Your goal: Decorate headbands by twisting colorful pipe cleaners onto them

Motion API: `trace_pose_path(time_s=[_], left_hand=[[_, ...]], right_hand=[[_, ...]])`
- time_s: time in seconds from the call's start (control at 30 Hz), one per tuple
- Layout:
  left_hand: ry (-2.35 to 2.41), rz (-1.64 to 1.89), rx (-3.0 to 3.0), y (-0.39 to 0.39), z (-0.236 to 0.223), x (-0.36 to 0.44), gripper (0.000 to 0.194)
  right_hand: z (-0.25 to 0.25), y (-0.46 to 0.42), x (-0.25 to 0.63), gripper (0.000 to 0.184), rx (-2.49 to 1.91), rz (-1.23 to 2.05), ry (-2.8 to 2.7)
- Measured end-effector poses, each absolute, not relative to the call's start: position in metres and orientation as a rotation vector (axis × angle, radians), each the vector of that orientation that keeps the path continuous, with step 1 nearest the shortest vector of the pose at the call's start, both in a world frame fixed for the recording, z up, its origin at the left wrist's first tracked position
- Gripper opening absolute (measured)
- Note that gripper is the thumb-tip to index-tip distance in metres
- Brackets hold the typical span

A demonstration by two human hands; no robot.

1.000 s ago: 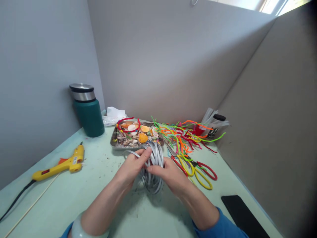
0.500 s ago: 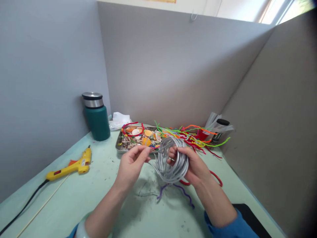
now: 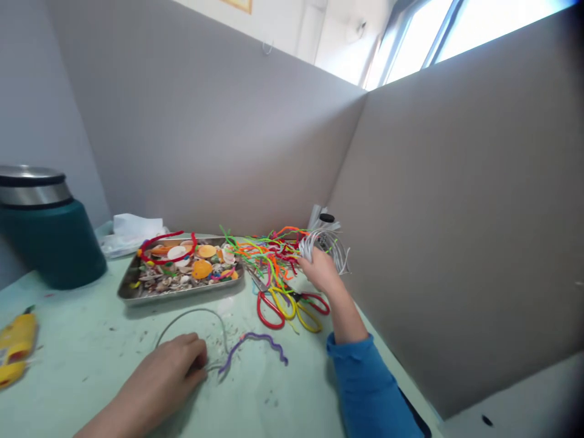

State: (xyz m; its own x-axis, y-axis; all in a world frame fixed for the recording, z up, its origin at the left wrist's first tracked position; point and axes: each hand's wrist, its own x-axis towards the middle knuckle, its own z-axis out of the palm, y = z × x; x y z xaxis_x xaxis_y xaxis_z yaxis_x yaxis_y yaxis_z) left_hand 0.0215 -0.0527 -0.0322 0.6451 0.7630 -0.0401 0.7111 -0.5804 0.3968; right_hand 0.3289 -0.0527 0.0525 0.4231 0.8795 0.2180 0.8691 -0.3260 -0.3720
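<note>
Two things, a glue gun (image 3: pixel 17 348) and a bottle (image 3: pixel 51 243), sit left of the tray (image 3: pixel 182 293). In front, the left hand (image 3: pixel 166 372) curls at grey wire (image 3: pixel 201 309), pinch unclear. Rightward, pipe cleaners (image 3: pixel 274 260) and scissors (image 3: pixel 297 297) separate tray from right hand (image 3: pixel 322 272), gripping the coil (image 3: pixel 309 243).

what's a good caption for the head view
Right hand holding a silvery coil, left hand near a purple fuzzy stem on the table
</note>
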Motion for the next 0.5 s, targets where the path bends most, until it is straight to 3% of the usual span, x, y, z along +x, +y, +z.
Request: trace_pose_path(time_s=[0.07,0.3,0.5], left_hand=[[1.142,0.162,2.512,-0.053,-0.034,0.021,0.013],[1.106,0.12,2.473,-0.042,-0.044,0.018,0.023],[1.116,0.158,2.415,-0.035,-0.05,0.016,0.029]], right_hand=[[0.039,-0.045,0.34,0.034,-2.509,-0.105,-1.512],[-0.002,-0.032,0.355,0.033,-2.728,0.212,-1.703],[-0.005,-0.032,0.37,0.035,-2.825,0.243,-1.724]])
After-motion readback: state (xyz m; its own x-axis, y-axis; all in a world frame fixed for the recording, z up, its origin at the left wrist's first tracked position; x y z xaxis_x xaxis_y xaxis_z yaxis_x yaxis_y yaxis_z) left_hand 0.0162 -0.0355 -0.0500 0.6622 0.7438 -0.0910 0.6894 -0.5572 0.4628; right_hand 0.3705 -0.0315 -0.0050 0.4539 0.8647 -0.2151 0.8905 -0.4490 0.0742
